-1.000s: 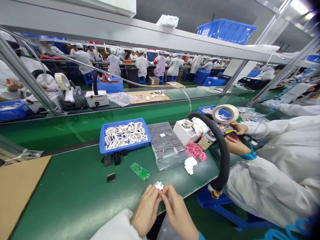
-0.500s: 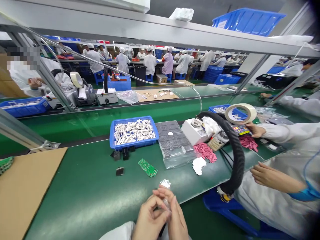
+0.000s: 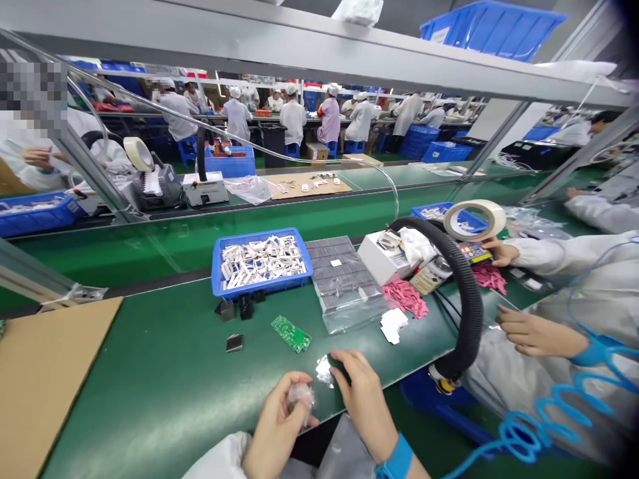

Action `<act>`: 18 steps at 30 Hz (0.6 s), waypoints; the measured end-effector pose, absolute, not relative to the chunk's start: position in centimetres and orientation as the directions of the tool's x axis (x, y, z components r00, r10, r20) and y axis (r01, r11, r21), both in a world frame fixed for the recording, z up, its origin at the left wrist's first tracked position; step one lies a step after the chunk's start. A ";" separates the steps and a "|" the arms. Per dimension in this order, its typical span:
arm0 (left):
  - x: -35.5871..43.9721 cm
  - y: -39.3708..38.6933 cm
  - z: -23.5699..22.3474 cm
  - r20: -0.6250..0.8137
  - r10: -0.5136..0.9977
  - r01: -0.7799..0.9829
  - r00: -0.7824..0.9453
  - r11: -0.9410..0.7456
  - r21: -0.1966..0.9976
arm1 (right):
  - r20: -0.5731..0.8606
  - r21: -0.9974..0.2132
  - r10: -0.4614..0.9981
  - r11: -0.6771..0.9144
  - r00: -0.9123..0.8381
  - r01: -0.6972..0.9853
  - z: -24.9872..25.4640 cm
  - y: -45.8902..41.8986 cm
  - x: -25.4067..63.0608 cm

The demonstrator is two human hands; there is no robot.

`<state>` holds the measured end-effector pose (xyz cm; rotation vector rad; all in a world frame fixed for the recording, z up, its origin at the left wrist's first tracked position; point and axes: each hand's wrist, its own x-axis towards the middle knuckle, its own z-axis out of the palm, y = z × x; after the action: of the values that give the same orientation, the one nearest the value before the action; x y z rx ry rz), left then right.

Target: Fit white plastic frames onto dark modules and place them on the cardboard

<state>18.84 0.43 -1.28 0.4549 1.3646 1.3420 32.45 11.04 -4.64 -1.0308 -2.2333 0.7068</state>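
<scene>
Left hand (image 3: pixel 274 432) pinches crinkled clear film (image 3: pixel 301 396). Right hand (image 3: pixel 364 399) spread open, just beside a silvery foil scrap (image 3: pixel 324 370) on the green bench (image 3: pixel 150 379).

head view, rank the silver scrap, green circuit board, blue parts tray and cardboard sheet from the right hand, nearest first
From the right hand:
1. Silver scrap, just left of the hand
2. Green circuit board, further left
3. Blue parts tray, beyond the board
4. Cardboard sheet, across on the far bench

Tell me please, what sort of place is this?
Probably an electronics assembly factory: a green assembly-line bench, a blue bin of white parts, a green circuit board, and rows of workers in white smocks.
</scene>
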 end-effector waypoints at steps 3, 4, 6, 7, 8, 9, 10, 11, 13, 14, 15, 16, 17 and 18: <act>18.6 0.6 -1.2 -0.411 0.861 -0.326 -0.301 0.312 0.892 | 0.203 -0.559 0.775 0.593 -0.598 0.579 -4.3 11.1 32.1; 18.6 0.6 -1.3 -0.409 0.860 -0.309 -0.303 0.318 0.896 | 0.179 -0.533 0.776 0.594 -0.605 0.603 -4.1 11.0 32.0; 18.5 0.5 -1.4 -0.410 0.859 -0.289 -0.306 0.326 0.900 | 0.151 -0.503 0.779 0.591 -0.609 0.631 -3.8 10.9 31.7; 18.5 0.5 -1.5 -0.410 0.860 -0.287 -0.303 0.328 0.900 | 0.146 -0.495 0.781 0.590 -0.608 0.638 -3.7 11.0 31.6; 18.5 0.5 -1.5 -0.410 0.862 -0.288 -0.298 0.329 0.900 | 0.139 -0.485 0.783 0.588 -0.607 0.647 -3.6 11.0 31.5; 18.5 0.5 -1.6 -0.410 0.864 -0.289 -0.293 0.328 0.899 | 0.131 -0.477 0.786 0.585 -0.605 0.656 -3.6 11.1 31.4; 18.5 0.5 -1.7 -0.409 0.865 -0.291 -0.290 0.327 0.899 | 0.122 -0.470 0.790 0.579 -0.600 0.666 -3.5 11.2 31.3; 18.5 0.5 -1.7 -0.407 0.866 -0.291 -0.289 0.326 0.899 | 0.113 -0.464 0.796 0.572 -0.595 0.677 -3.5 11.3 31.2; 18.5 0.5 -1.7 -0.405 0.867 -0.290 -0.291 0.324 0.901 | 0.094 -0.453 0.807 0.556 -0.583 0.697 -3.2 11.4 31.0; 18.5 0.6 -1.8 -0.404 0.867 -0.288 -0.293 0.323 0.902 | 0.085 -0.450 0.812 0.549 -0.578 0.705 -3.0 11.4 30.9; 18.5 0.6 -1.8 -0.402 0.867 -0.284 -0.294 0.322 0.903 | 0.076 -0.447 0.816 0.542 -0.573 0.712 -2.9 11.4 30.9; 18.5 0.6 -1.8 -0.399 0.869 -0.281 -0.294 0.320 0.905 | 0.068 -0.444 0.819 0.537 -0.570 0.718 -2.7 11.5 30.8; 18.5 0.6 -1.8 -0.396 0.870 -0.276 -0.294 0.319 0.907 | 0.061 -0.442 0.821 0.532 -0.567 0.722 -2.6 11.5 30.7; 18.4 0.5 -1.8 -0.393 0.872 -0.270 -0.292 0.319 0.908 | 0.055 -0.440 0.823 0.528 -0.565 0.726 -2.5 11.6 30.6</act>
<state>18.41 0.54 -1.76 0.5898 1.4402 1.2548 30.64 11.56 -2.46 -1.3027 -2.5137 0.5456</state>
